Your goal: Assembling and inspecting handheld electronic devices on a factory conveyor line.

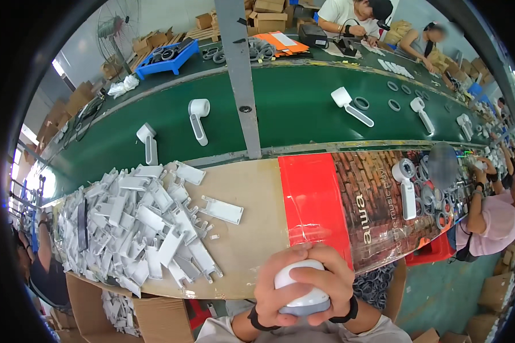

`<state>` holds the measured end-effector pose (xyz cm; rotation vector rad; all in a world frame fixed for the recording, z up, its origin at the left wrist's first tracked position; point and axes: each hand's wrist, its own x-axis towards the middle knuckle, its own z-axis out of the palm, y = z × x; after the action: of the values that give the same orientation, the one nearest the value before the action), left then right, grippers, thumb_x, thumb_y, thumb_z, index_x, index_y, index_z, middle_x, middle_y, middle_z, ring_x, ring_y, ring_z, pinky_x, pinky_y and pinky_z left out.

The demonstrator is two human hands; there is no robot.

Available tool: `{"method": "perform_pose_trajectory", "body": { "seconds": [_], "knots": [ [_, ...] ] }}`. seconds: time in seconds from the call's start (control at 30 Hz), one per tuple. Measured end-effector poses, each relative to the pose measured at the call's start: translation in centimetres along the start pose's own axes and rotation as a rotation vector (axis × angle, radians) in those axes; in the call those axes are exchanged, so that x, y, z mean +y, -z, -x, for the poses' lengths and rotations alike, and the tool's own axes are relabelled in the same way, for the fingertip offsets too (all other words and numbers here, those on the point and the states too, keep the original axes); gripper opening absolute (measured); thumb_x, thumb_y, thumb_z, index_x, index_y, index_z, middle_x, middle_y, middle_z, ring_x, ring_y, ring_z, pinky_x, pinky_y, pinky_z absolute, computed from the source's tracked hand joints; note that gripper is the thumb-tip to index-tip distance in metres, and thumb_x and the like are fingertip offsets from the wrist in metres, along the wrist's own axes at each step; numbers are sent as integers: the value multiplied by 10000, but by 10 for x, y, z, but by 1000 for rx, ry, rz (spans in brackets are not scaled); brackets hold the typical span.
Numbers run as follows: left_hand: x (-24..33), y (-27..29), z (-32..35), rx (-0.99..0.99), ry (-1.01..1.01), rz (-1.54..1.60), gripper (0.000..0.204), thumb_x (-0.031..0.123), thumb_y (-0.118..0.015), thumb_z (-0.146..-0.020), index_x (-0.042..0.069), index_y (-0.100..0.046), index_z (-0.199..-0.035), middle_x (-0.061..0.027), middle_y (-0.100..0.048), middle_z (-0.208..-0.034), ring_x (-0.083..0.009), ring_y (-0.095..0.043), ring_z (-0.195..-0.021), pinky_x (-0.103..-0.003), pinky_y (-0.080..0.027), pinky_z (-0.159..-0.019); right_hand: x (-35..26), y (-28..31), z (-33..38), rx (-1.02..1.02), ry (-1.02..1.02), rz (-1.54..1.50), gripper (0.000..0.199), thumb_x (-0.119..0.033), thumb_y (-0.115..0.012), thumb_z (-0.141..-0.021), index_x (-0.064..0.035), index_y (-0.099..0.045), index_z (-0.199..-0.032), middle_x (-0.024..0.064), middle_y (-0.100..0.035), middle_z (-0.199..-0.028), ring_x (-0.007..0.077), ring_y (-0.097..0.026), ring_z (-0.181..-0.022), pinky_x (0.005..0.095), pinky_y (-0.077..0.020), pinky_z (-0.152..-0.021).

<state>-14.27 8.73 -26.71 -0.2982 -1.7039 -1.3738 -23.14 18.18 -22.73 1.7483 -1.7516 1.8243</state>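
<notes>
Close to my body, at the table's near edge, my left hand (268, 290) and my right hand (339, 281) are both wrapped round a white rounded plastic housing (304, 298) with a grey lower rim. Fingers press on it from both sides, and its underside is hidden. To the left lies a big heap of white plastic cover pieces (149, 220), with one flat cover (222, 210) apart from it. On the right of the table rests a white handheld device (408, 191) with a round head and a long handle, beside several grey rings (426, 200).
Beyond the table runs a green conveyor belt (292, 106) carrying several white handheld devices (198, 121) and grey rings. A grey post (241, 74) rises at the belt's near edge. Cartons (160, 320) stand below the table. Co-workers (489, 220) sit right and across.
</notes>
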Motion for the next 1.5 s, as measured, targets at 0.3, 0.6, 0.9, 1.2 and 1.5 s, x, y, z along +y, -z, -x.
{"method": "perform_pose_trajectory", "body": {
  "seconds": [0.3,0.6,0.9,1.2,1.5],
  "knots": [
    [-9,-2,-2,172,4,32,555,578,-338,-914,75,-555,-1002,-263,-455,-1142,-482,-519,-1029,-551,-467,-804,-4,-11,-13,53,-141,-87,595,-522,-525,-845,23,-599,-1071,221,-569,-990,329,-617,-804,362,-520,-643],
    [1,-2,-4,203,-32,-96,445,469,-551,-848,53,-626,-986,-290,-490,-1145,-504,-545,-988,-540,-495,-757,-10,-7,-15,-1,-91,26,669,-506,-279,-954,71,-617,-988,235,-621,-906,334,-647,-764,357,-538,-632],
    [0,16,-35,-51,5,-520,648,630,-373,-866,63,-650,-1014,-232,-560,-1085,-400,-563,-957,-454,-391,-922,10,-3,-11,86,-926,-689,496,-407,-256,-990,-5,-455,-1203,150,-594,-1024,204,-582,-935,315,-460,-831],
    [-9,16,-29,11,226,-141,538,422,-306,-940,-42,-575,-902,-244,-602,-1002,-343,-635,-780,-347,-514,-666,-8,-5,47,62,-951,-825,499,-353,-380,-981,-68,-302,-1383,85,-487,-1182,133,-508,-1074,288,-448,-888],
    [-25,30,-30,-56,117,-267,647,498,-301,-932,-69,-581,-795,-201,-604,-799,-356,-629,-798,-385,-499,-651,-40,22,45,-52,-1650,-1142,535,-296,-430,-971,-32,-247,-1400,134,-575,-1108,182,-624,-905,319,-520,-775]
  ]
}}
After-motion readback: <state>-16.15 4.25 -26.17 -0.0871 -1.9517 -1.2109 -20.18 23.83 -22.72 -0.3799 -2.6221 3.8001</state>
